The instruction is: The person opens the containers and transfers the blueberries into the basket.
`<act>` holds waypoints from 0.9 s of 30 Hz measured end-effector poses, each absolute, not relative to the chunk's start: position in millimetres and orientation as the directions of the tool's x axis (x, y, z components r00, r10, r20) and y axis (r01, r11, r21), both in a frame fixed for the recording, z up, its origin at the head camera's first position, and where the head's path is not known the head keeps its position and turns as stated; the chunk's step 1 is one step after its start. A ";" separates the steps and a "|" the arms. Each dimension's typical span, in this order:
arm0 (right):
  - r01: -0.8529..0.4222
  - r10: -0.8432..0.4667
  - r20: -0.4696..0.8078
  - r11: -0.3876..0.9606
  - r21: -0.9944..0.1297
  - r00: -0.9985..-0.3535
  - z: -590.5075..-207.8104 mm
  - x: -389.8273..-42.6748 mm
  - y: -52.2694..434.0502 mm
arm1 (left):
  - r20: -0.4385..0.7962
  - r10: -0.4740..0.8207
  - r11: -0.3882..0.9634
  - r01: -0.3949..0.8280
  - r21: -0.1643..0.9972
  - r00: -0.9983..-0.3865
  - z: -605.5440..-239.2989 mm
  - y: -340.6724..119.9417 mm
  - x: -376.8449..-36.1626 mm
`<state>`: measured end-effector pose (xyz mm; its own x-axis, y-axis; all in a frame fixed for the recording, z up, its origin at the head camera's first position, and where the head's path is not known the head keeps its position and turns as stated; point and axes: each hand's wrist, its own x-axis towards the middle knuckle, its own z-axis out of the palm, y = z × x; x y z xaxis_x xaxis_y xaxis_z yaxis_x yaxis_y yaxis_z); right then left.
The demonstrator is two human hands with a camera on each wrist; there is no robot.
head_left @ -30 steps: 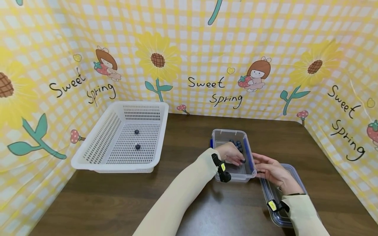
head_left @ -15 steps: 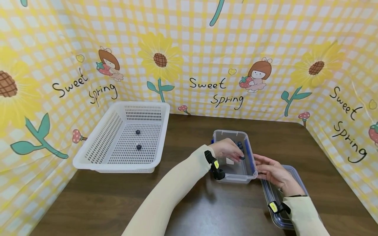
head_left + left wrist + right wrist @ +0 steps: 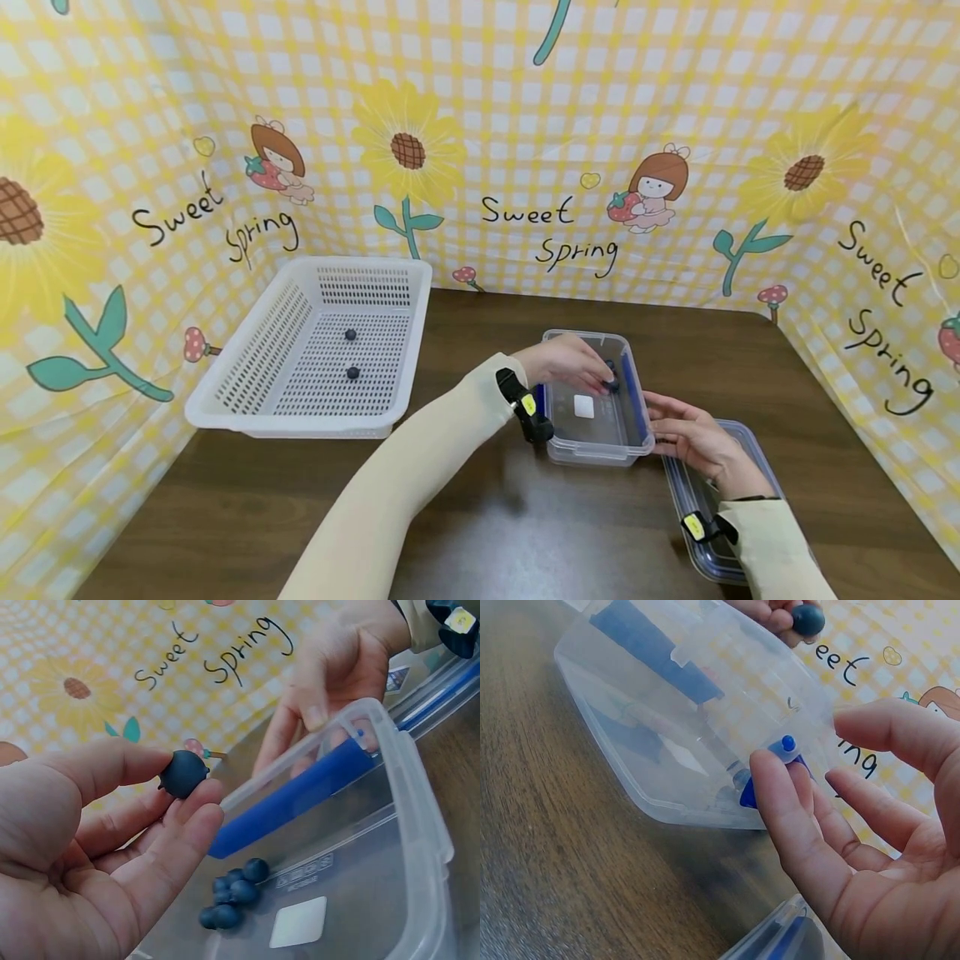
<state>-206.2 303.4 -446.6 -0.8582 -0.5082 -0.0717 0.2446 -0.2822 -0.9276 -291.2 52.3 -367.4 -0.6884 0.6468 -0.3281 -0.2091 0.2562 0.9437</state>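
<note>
The left hand (image 3: 82, 855) is pinching a small round dark-blue blueberry (image 3: 182, 773) in a thumb-and-fingertip grip, above the clear rectangular plastic container with blue clips (image 3: 596, 450) on the brown wooden counter (image 3: 480, 517). The right hand (image 3: 693, 437) is steadying the container's right side, fingers straight, grip apart. More blueberries (image 3: 231, 892) are lying inside.

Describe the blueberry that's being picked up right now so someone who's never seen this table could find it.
On the dark wooden table, right of the white perforated plastic basket, stands a clear plastic container with blue clips. Above it, the left hand pinches one small round dark blueberry between thumb and fingertips. Unlike the cluster of blueberries on the container's floor, it is held up in the air.
</note>
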 end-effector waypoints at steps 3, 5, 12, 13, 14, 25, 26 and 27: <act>0.243 -0.507 -0.070 -0.285 -0.927 -0.859 -446.7 -206.3 303.6 | -0.305 0.656 0.252 -0.180 0.951 -0.691 -360.7 43.9 -292.8; 0.242 -0.516 -0.061 -0.293 -0.925 -0.854 -447.5 -207.0 303.7 | -0.289 0.657 0.248 -0.162 0.955 -0.697 -355.5 36.5 -293.8; 0.236 -0.540 -0.032 -0.313 -0.920 -0.841 -448.9 -208.1 304.2 | -0.266 0.625 0.234 -0.149 0.961 -0.734 -341.4 7.4 -301.5; 0.234 -0.541 -0.029 -0.313 -0.921 -0.841 -449.0 -208.0 304.2 | -0.262 0.618 0.227 -0.151 0.962 -0.741 -340.1 3.3 -302.7; 0.234 -0.541 -0.030 -0.313 -0.921 -0.841 -449.1 -207.9 304.2 | -0.259 0.612 0.220 -0.153 0.963 -0.747 -338.9 -0.5 -303.9; 0.238 -0.533 -0.035 -0.317 -0.918 -0.845 -450.1 -208.1 304.3 | -0.219 0.561 0.209 -0.120 0.971 -0.798 -324.7 -49.9 -309.0; 0.238 -0.532 -0.034 -0.318 -0.918 -0.846 -450.2 -208.2 304.6 | -0.214 0.560 0.207 -0.115 0.972 -0.800 -323.2 -54.8 -309.3; 0.237 -0.532 -0.033 -0.320 -0.917 -0.846 -450.3 -208.3 304.9 | -0.210 0.558 0.204 -0.113 0.973 -0.803 -321.9 -59.6 -309.8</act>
<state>-208.3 304.9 -450.3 -0.8459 -0.5323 -0.0330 0.2368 -0.3195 -0.9175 -309.8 -59.6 -321.9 -0.8027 0.5582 -0.2101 -0.1129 0.2036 0.9725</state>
